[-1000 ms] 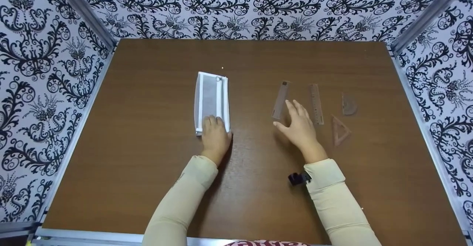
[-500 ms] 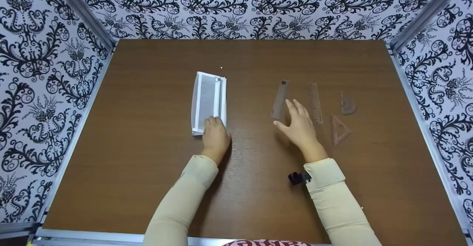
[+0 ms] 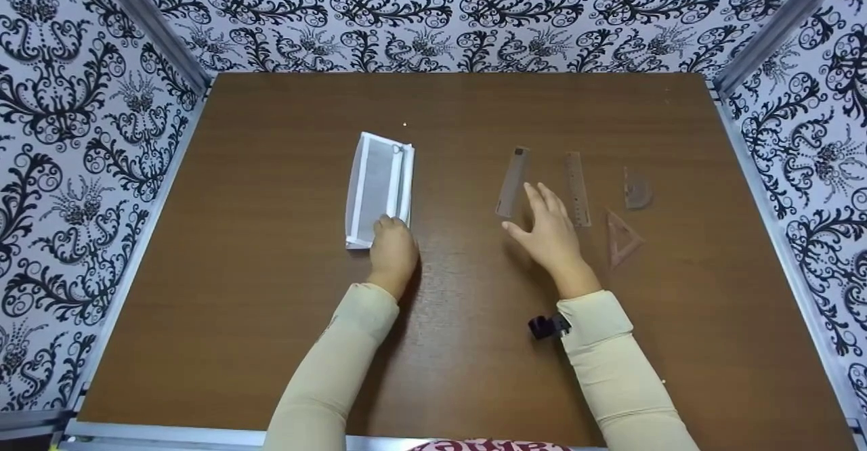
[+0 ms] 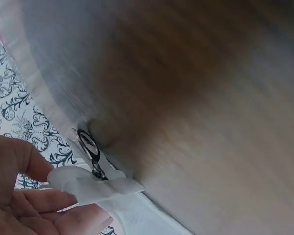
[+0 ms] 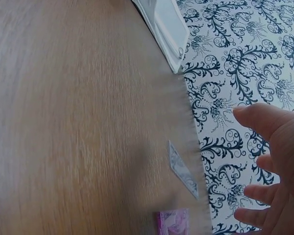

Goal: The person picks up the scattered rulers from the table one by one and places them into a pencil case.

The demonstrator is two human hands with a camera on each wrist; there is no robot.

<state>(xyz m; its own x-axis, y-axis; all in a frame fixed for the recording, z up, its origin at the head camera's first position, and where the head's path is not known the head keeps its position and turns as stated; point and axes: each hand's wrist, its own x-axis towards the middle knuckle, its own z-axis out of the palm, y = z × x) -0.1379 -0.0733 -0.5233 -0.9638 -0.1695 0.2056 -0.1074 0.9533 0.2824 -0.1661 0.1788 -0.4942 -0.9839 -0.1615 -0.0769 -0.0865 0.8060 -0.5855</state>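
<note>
A grey pencil pouch [image 3: 372, 187] with white edging lies left of the table's middle. My left hand [image 3: 394, 251] pinches its near edge; in the left wrist view, thumb and fingers [image 4: 88, 215] hold the white zipper end [image 4: 112, 191], with a metal zip pull [image 4: 89, 147] beside them. The pouch's near right corner is hidden under the hand. My right hand [image 3: 550, 241] hovers with spread fingers, holding nothing, near two clear rulers. One ruler [image 3: 512, 183] lies left of its fingertips and the other ruler [image 3: 578, 187] to their right.
Farther right on the brown table [image 3: 271, 166] lie a clear protractor [image 3: 637, 190] and a pinkish set square [image 3: 614, 241]. A small black device [image 3: 545, 327] sits at the right wrist. Patterned walls [image 3: 433, 17] surround the back and sides.
The left hand has tilted and shifted slightly left, pulling the pouch's near end leftward. A gap along the pouch's right-hand zipper strip looks wider. The right hand stays nearly still.
</note>
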